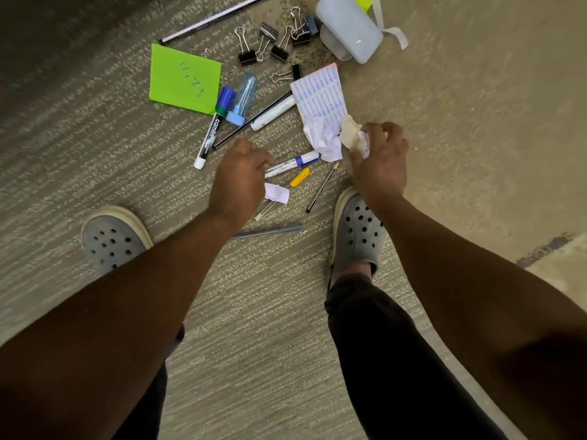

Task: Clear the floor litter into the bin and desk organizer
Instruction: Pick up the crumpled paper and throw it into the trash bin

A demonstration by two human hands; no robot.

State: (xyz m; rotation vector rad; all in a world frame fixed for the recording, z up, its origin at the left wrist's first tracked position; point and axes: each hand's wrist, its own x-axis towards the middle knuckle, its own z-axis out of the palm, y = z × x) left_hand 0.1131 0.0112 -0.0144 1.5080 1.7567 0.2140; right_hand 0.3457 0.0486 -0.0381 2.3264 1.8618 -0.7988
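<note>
Litter lies scattered on the carpet in front of my feet. My right hand point(379, 160) grips a wad of crumpled paper point(352, 136), beige and white, just above the floor. Beside it lie another crumpled white paper point(324, 139) and a printed label sheet point(319, 95). My left hand point(239, 179) hovers with loosely curled fingers, holding nothing, next to a blue-capped pen point(293, 161). A small white paper scrap point(277, 192), a yellow pen cap point(300, 176) and a pencil point(322, 187) lie between my hands.
Farther out lie a green sticky note point(184, 77), a marker point(211, 131), a clear blue cap point(243, 100), several black binder clips point(276, 42) and a translucent white container point(349, 27) on its side. My grey clogs point(112, 238) stand either side of a grey pen point(268, 231).
</note>
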